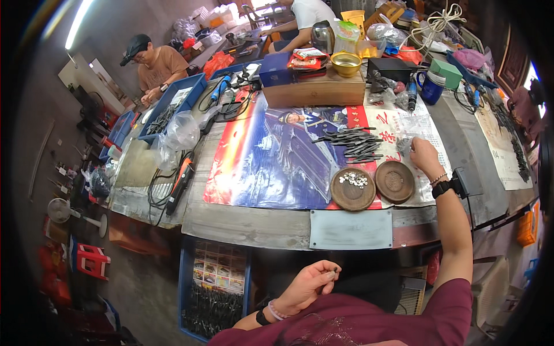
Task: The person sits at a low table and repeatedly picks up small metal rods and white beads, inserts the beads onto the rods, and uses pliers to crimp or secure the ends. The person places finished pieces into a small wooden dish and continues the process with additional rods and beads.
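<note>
My left hand (303,285) is held low, in front of my body and below the table edge. Its thumb and fingers pinch a tiny dark piece too small to name. Stretched over the table, my right hand (425,157) has its fingers bent down at a small greyish heap (405,147); what they grip, if anything, is hidden. Left of that hand lies a pile of slim black parts (358,144). Nearer to me sit two round brown dishes: one dish (346,203) holds small white bits (353,179), the other dish (395,181) has small brownish contents.
A pale plate (351,229) lies at the table's front edge. Below, a blue tray (247,288) holds many black parts. An orange-black corded tool (181,183) rests left. A wooden box (314,91) stands behind the poster. A person (158,69) sits far left; another person (309,23) is behind.
</note>
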`<state>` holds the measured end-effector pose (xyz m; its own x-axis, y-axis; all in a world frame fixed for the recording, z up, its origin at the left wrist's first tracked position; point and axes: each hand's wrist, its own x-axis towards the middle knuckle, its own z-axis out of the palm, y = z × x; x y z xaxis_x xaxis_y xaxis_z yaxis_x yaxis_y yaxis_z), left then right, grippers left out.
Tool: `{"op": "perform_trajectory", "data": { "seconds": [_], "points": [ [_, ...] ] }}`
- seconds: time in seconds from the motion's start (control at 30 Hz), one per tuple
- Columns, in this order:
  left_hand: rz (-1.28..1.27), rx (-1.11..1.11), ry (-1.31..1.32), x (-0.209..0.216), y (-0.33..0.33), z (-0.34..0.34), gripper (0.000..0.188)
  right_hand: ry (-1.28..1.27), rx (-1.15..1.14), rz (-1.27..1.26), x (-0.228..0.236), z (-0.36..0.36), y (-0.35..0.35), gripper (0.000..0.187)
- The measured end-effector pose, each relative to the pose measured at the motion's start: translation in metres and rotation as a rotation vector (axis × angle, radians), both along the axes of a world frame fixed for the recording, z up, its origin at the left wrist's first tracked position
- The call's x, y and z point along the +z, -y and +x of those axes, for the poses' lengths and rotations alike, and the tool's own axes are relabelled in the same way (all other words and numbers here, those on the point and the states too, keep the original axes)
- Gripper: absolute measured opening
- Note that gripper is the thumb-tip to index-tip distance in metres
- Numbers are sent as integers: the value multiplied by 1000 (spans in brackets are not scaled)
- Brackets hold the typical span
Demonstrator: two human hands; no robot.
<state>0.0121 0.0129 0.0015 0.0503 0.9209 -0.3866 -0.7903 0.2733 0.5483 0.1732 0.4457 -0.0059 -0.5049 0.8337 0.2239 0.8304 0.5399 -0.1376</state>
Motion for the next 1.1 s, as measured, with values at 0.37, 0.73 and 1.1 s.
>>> {"op": "perform_trajectory", "data": {
  "seconds": [0.37,0.73,1.1],
  "points": [
    [4,-13,-3,1,1,1,15,89,35,-72,3,-1,4,14],
    [9,24,22,1,11,0,16,34,81,-71,4,8,12,12],
    [62,23,-10,5,8,4,15,-940,338,-896,62,27,142,8]
  ]
}}
